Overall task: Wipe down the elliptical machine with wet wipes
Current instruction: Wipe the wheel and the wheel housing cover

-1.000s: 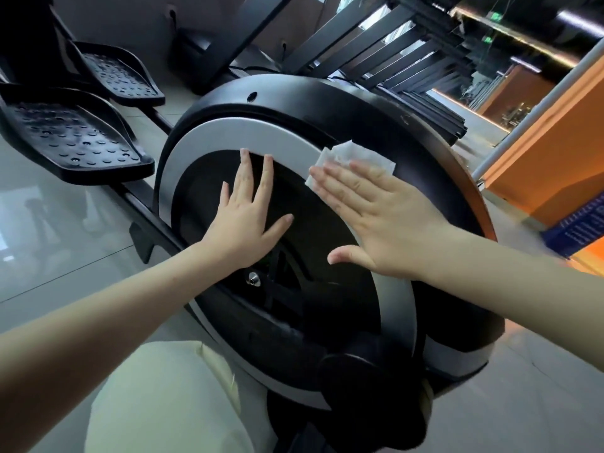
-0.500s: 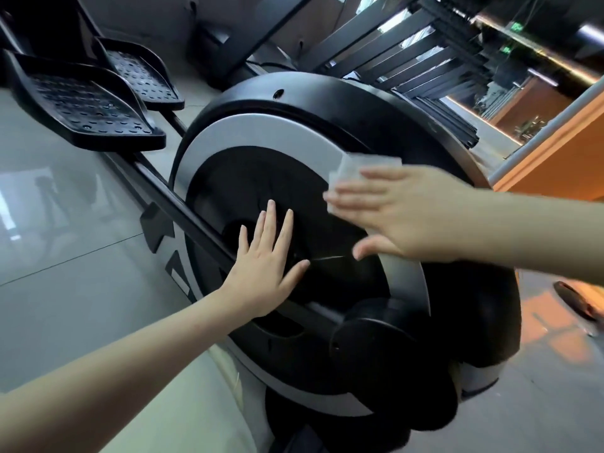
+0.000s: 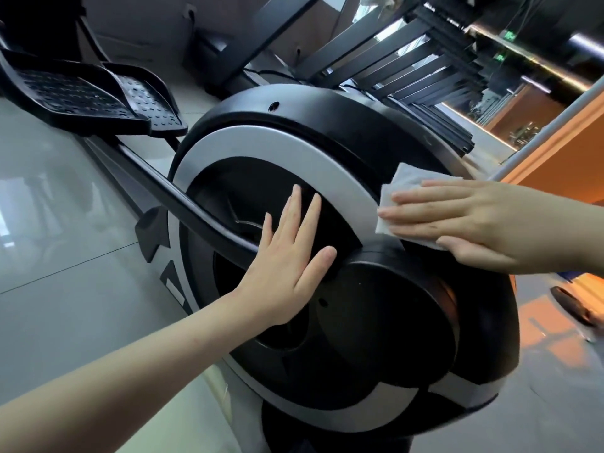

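Note:
The elliptical machine's round flywheel housing (image 3: 327,112) fills the middle of the head view, black with a silver ring (image 3: 261,142). My right hand (image 3: 464,220) lies flat on a white wet wipe (image 3: 397,186) and presses it against the housing's right side, just outside the ring. My left hand (image 3: 291,253) rests flat with fingers spread on the black inner disc, where the black crank arm (image 3: 170,191) meets it. It holds nothing.
Two black foot pedals (image 3: 85,93) stand at the upper left above a glossy grey tiled floor (image 3: 65,243). Black frame bars (image 3: 392,60) rise behind the housing. An orange wall (image 3: 555,152) runs along the right.
My right hand has slid the wipe to the right, off the silver ring onto the black outer housing. The crank arm and disc have turned, and my left hand has moved with them.

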